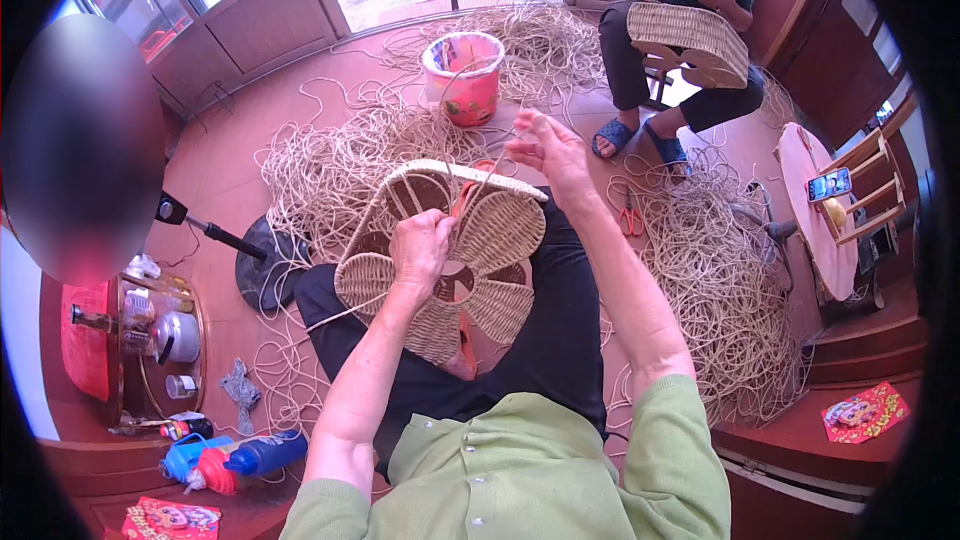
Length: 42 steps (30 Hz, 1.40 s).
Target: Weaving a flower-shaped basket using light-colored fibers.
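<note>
On my lap rests a woven cord panel (504, 232) with a flower pattern, its petals filled with tan weaving and a braided rim along the far edge. The upper-left petal is partly open, with loose strands crossing it. My left hand (420, 252) is closed at this petal near the flower's middle, gripping the panel; what lies inside the fist is hidden. My right hand (550, 154) is raised beyond the far right rim, its fingers pinched on a thin tan cord that runs down toward the panel. Another strand trails left from the panel across my thigh.
Heaps of tan cord (715, 290) cover the floor right, left and beyond me. Orange-handled scissors (630, 217) lie right. A pink bucket (466, 80) stands ahead. Another person (690, 40) sits far right with a woven piece. Bottles (262, 452) lie lower left; a stand base (268, 262) is left.
</note>
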Each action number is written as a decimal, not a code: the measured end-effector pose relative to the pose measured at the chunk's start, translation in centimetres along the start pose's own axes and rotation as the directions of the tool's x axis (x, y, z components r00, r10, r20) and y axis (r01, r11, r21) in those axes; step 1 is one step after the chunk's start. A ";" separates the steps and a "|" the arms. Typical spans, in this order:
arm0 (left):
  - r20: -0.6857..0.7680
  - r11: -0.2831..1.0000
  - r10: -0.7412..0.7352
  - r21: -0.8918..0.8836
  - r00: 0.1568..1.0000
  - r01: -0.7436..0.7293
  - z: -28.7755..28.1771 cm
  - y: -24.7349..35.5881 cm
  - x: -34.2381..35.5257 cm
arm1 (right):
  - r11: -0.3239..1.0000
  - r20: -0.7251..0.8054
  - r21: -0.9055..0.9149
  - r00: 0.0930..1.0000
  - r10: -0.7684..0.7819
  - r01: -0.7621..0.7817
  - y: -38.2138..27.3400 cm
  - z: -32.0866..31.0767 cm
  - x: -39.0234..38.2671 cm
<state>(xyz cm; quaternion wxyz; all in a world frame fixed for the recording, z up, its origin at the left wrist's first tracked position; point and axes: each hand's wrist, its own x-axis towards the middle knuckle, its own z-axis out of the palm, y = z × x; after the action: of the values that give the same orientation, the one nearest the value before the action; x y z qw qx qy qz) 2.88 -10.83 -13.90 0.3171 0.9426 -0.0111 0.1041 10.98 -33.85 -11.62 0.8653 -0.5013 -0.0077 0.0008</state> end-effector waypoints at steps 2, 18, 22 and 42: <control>-0.001 1.000 -0.020 0.021 1.000 0.020 -0.2 -0.2 0.0 | 0.493 0.103 -0.788 0.868 -0.486 0.370 -0.1 1.8 -0.4; -0.117 0.984 -0.121 0.114 0.986 0.134 0.6 0.7 -1.0 | 0.169 0.340 -0.929 0.940 0.038 0.330 6.7 6.4 -11.4; -0.065 0.997 -0.069 0.031 0.995 0.071 1.5 -1.7 0.4 | 0.451 0.341 -0.838 0.940 -0.004 0.306 9.2 5.3 -10.1; 0.357 -0.386 -0.015 -0.864 0.934 0.324 -9.4 -7.9 -9.0 | 0.729 0.227 -0.668 0.974 0.010 0.148 7.3 3.7 -12.9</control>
<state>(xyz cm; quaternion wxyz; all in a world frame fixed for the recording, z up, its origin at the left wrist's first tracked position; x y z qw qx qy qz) -7.03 0.69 -13.14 0.9591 0.2669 0.0254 -0.0905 -1.90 -27.12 -16.31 0.6147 -0.7795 -0.1194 0.0196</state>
